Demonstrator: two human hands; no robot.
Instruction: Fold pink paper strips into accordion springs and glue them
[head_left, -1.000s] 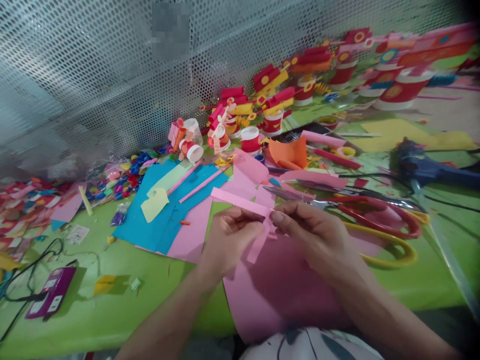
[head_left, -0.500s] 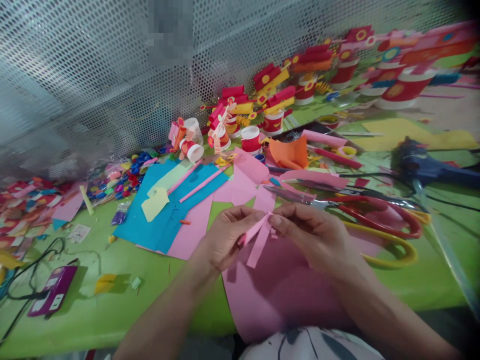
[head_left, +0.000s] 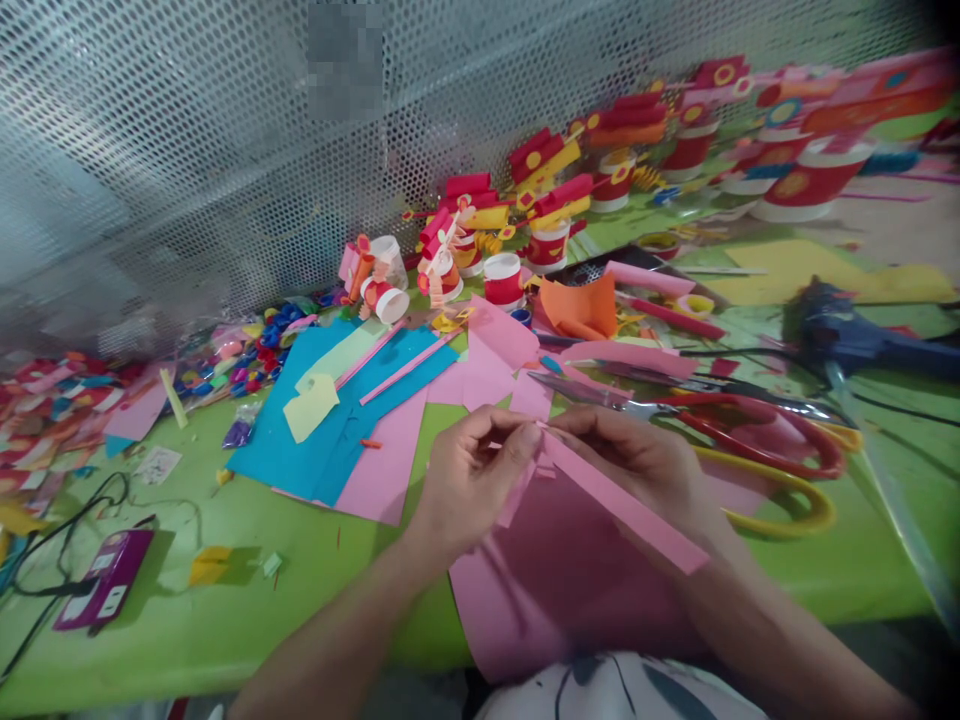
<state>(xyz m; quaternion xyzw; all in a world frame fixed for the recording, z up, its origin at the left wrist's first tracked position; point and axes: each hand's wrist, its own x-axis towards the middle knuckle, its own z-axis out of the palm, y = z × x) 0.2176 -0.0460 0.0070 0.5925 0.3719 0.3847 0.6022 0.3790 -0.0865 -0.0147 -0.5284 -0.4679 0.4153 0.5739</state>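
My left hand point(head_left: 480, 465) pinches a pink paper strip point(head_left: 622, 500) where it is folded, thumb pressed on top. One leg of the strip slants down to the right across my right hand point(head_left: 634, 450); the other hangs below my left fingers. My right fingers also close on the fold, partly hidden behind the paper. Both hands are above a large pink paper sheet point(head_left: 555, 610) at the table's near edge. To the right lie scissors with red handles point(head_left: 757, 430) and a yellow handle loop point(head_left: 795, 510).
Blue paper point(head_left: 315, 380) lies left on the green table point(head_left: 360, 610), near a purple power strip point(head_left: 105, 580). Decorated red paper cups point(head_left: 504, 283) line the mesh wall point(head_left: 225, 180). An orange paper piece point(head_left: 577, 305) and a dark blue glue gun point(head_left: 855, 335) stand farther right.
The longer leg of the folded strip has swung from pointing down-left to pointing down-right over my right hand. My left thumb has shifted onto the fold.
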